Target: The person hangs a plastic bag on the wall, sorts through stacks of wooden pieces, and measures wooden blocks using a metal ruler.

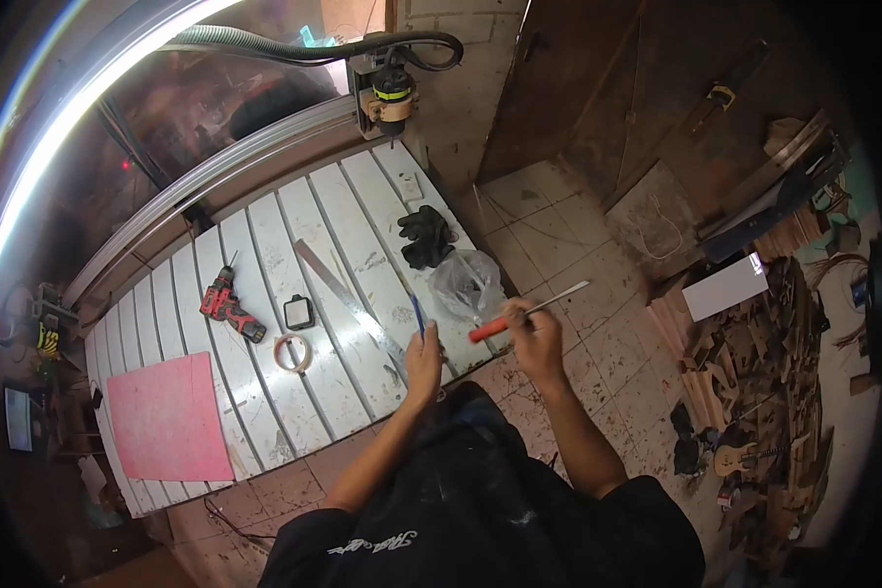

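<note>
My right hand (pixel 536 345) is closed around a screwdriver (pixel 487 330). Its red handle points left over the table's edge, and the pale metal shaft reaches up to the right above the floor. At the table's near edge, my left hand (pixel 424 365) grips a thin blue pen-like tool (pixel 416 312), which points away from me. A crumpled clear plastic bag (pixel 465 284) lies just beyond both hands, with black gloves (pixel 426 237) behind it. Left of my left hand, a long metal ruler (pixel 348 294) lies diagonally across the slats.
On the slatted white table (pixel 255 392) lie a red cordless drill (pixel 227 306), a tape roll (pixel 292 353), a small black-framed square (pixel 299 313) and a pink sheet (pixel 170 418). A spindle machine (pixel 392 93) hangs at the far end. Wood offcuts (pixel 764 392) are piled at right.
</note>
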`<action>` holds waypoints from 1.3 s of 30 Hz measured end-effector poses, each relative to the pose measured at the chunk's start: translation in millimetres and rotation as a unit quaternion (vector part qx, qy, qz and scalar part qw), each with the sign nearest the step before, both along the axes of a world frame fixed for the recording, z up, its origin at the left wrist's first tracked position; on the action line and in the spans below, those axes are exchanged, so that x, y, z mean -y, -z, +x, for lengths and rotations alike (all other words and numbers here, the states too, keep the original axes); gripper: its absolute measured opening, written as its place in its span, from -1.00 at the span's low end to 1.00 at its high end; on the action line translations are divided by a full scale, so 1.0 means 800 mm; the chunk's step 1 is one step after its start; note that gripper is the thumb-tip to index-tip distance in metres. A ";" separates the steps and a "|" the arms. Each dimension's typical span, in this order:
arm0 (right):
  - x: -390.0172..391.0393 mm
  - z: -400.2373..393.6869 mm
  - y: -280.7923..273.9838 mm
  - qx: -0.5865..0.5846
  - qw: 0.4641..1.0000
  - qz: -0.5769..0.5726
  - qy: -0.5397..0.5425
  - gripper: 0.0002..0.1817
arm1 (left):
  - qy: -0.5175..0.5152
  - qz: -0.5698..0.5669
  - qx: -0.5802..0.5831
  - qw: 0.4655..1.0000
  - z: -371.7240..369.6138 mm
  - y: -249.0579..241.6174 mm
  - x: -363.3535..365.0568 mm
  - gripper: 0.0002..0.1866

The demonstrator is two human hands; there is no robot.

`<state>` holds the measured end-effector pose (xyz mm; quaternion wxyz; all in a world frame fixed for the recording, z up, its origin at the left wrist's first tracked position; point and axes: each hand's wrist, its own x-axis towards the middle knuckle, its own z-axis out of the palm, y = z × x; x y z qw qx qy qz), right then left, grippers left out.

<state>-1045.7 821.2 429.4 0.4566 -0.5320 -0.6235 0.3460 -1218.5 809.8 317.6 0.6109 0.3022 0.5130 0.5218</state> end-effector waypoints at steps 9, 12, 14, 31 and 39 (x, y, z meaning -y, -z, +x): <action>-0.102 0.013 0.026 0.108 0.991 -0.030 -0.070 -0.73 | -0.093 -0.032 0.109 0.989 0.049 0.018 -0.069 -0.64; -0.116 0.002 0.036 0.113 0.975 -0.145 -0.127 -0.78 | -0.155 -0.010 0.146 0.977 0.045 -0.015 -0.058 -0.71; -0.142 0.001 0.093 0.124 0.973 -0.008 -0.196 -0.82 | -0.187 -0.009 0.232 0.954 0.045 -0.043 -0.063 -0.78; -0.178 -0.036 0.055 0.427 0.801 -0.073 -0.414 -0.56 | -0.248 -0.064 0.197 0.946 -0.001 -0.121 -0.026 -0.70; -0.215 -0.018 0.017 0.389 0.878 0.068 -0.270 -0.69 | -0.182 -0.109 0.185 0.960 -0.039 -0.108 -0.001 -0.79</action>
